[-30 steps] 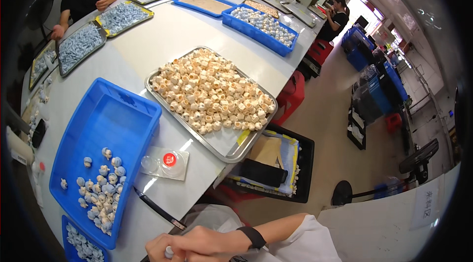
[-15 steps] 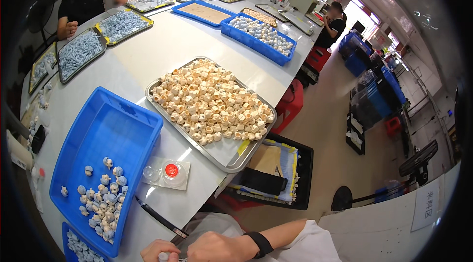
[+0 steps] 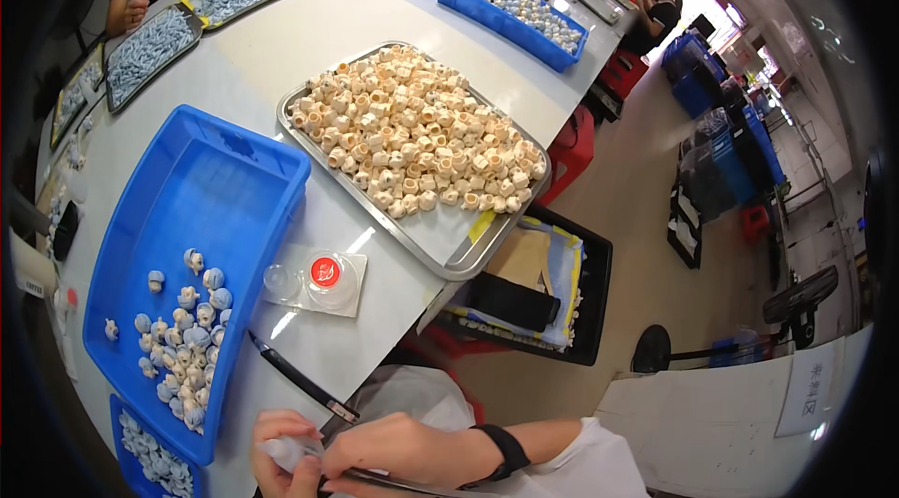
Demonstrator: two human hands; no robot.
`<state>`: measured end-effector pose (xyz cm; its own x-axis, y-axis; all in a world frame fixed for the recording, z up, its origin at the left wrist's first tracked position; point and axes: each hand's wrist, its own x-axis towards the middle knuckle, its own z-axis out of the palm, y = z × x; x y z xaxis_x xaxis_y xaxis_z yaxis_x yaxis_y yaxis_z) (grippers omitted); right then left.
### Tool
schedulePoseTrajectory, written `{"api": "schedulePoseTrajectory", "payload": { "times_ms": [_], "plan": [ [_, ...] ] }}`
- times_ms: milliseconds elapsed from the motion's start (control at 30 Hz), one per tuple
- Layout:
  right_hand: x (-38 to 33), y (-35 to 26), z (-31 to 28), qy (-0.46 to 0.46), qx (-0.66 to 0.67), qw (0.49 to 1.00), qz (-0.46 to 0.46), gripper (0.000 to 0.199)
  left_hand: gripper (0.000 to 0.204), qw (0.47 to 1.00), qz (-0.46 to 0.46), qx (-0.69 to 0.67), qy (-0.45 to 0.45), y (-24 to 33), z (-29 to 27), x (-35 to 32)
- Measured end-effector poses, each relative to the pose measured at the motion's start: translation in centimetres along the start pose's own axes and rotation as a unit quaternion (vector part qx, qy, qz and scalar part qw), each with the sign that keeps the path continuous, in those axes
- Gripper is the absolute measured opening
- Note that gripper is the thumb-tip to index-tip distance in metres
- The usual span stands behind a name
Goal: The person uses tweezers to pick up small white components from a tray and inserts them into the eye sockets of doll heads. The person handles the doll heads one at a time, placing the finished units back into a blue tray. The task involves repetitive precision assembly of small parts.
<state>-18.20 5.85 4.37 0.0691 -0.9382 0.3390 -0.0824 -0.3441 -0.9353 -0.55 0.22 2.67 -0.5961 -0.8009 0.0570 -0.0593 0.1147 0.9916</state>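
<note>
Low in the view, my left hand (image 3: 272, 465) is closed around a small whitish, translucent rounded piece (image 3: 287, 450) whose exact kind I cannot make out. Pressed up against it is my right hand (image 3: 398, 449), fingers curled; a thin dark strip (image 3: 379, 479) shows beneath that hand, and its grip is partly hidden. Beside my hands, a slim black-handled tool (image 3: 304, 379) lies at the table edge. A blue bin (image 3: 201, 189) on the left holds several small heads with light-blue caps (image 3: 187, 348). Ahead, a metal tray (image 3: 449, 266) carries a heap of cream-coloured hollow pieces (image 3: 421, 138).
A clear round container with a red centre (image 3: 325, 271) sits between bin and tray. Farther off are a long blue bin (image 3: 510, 16) and trays of light-blue parts (image 3: 154, 53). A black crate (image 3: 590, 301) and red stools (image 3: 569, 152) stand right of the table. Other people sit beyond.
My view has tipped downward, so the table things appear higher. My left hand has turned and risen a little, showing more of the whitish piece; the dark strip now shows under my right hand.
</note>
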Motion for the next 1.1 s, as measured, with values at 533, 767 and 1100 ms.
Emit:
{"api": "schedulePoseTrajectory", "payload": {
  "times_ms": [533,767,1100],
  "plan": [
    [1.6,-0.2,-0.3,0.003,0.08,0.997,0.025,0.022,0.054,0.981,0.033,-0.116,0.149,-2.3,-0.6,-0.5],
    [0.0,2.1,-2.4,0.06,0.047,0.997,-0.031,0.025,0.034,0.992,0.068,-0.101,0.025,-2.2,-0.4,1.3],
    [1.8,0.8,-2.0,0.042,0.023,0.993,-0.109,0.036,0.039,0.984,0.127,-0.124,-0.024,-1.2,-0.2,1.6]
  ]
}}
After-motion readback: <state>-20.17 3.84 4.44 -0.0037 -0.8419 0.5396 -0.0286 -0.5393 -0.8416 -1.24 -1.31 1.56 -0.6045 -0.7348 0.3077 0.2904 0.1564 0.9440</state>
